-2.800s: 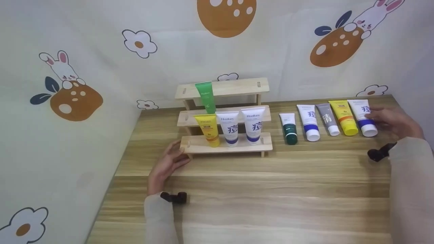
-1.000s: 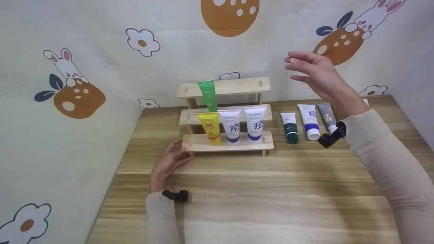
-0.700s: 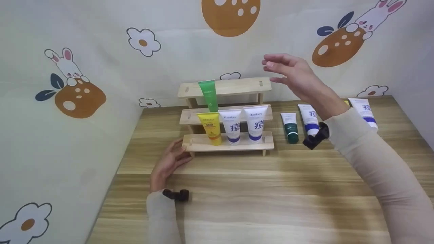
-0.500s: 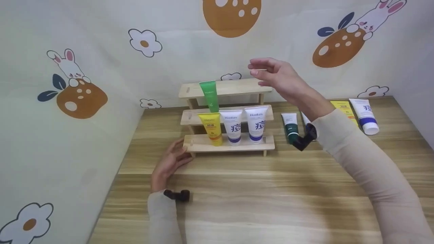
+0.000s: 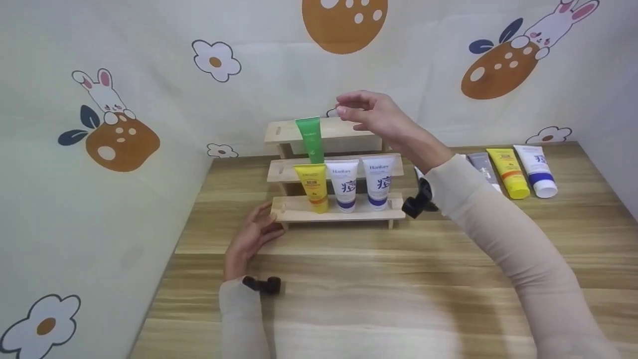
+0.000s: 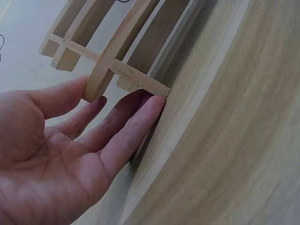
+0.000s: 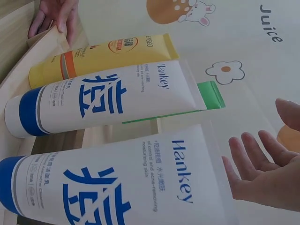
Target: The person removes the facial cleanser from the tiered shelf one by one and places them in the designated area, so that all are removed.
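Observation:
A three-tier wooden display stand (image 5: 339, 216) bears several squeeze tubes. On its lowest tier stand a yellow tube (image 5: 313, 187) and two white-and-blue cleanser tubes, the middle one (image 5: 344, 172) and the right one (image 5: 378, 172). Behind them, a green tube (image 5: 310, 137) stands on the middle tier. My left hand (image 5: 249, 237) holds the stand's lower left end; in the left wrist view its thumb (image 6: 65, 96) touches the board's end and fingertips meet the leg. My right hand (image 5: 381, 114) hovers holding nothing, fingers loosely extended, in front of the top tier and right of the green tube.
On the table's right lie a grey tube (image 5: 482, 167), a yellow tube (image 5: 509, 174) and a white-and-blue tube (image 5: 536, 172). My right sleeve (image 5: 473, 199) covers more tubes beside the stand. A patterned cloth wall (image 5: 269, 85) closes off the back.
My right hand has left the white-and-blue tube at the far right, risen, and swept leftward to the stand's top tier. The left hand keeps its place at the stand.

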A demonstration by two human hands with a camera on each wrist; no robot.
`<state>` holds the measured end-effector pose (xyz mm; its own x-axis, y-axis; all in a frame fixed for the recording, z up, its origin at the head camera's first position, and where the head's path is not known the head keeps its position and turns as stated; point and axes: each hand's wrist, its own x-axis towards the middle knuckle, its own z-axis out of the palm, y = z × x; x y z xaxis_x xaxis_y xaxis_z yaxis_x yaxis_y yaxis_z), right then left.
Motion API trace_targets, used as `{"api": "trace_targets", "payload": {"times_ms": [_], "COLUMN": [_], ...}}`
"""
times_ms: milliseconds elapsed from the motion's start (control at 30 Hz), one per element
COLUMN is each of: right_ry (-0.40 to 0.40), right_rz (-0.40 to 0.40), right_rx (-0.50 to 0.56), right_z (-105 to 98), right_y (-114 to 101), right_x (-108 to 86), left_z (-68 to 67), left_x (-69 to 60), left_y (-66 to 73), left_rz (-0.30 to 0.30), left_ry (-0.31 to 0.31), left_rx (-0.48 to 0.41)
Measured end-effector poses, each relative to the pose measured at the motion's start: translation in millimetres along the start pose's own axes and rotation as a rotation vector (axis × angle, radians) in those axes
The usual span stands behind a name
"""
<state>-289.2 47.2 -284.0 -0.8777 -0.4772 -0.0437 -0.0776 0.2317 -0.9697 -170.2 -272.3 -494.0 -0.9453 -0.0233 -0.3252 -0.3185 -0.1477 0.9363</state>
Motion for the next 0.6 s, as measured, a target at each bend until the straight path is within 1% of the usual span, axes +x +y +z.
{"api": "trace_targets", "payload": {"times_ms": [200, 333, 467, 600], "right_ry": [-0.011, -0.027, -0.056, -0.066], "right_rz": [0.047, 0.086, 0.127, 0.156], "right_rx": [-0.055, -0.088, -0.132, -0.155], "right_z": [12.2, 17.8, 23.8, 30.6], "right_y": [3.2, 4.1, 2.8, 1.1], "right_x": [11.9, 16.5, 19.9, 23.7], "left_z": [-0.1, 0.1, 0.6, 0.8], "left_x": [0.0, -0.7, -0.1, -0.1], "left_y": [-0.8, -1.4, -1.7, -1.4], "left_rz": [0.023, 0.019, 0.014, 0.013], "left_ry": [0.007, -0.009, -0.008, -0.015], "left_rx": [0.006, 0.007, 0.003, 0.003]}}
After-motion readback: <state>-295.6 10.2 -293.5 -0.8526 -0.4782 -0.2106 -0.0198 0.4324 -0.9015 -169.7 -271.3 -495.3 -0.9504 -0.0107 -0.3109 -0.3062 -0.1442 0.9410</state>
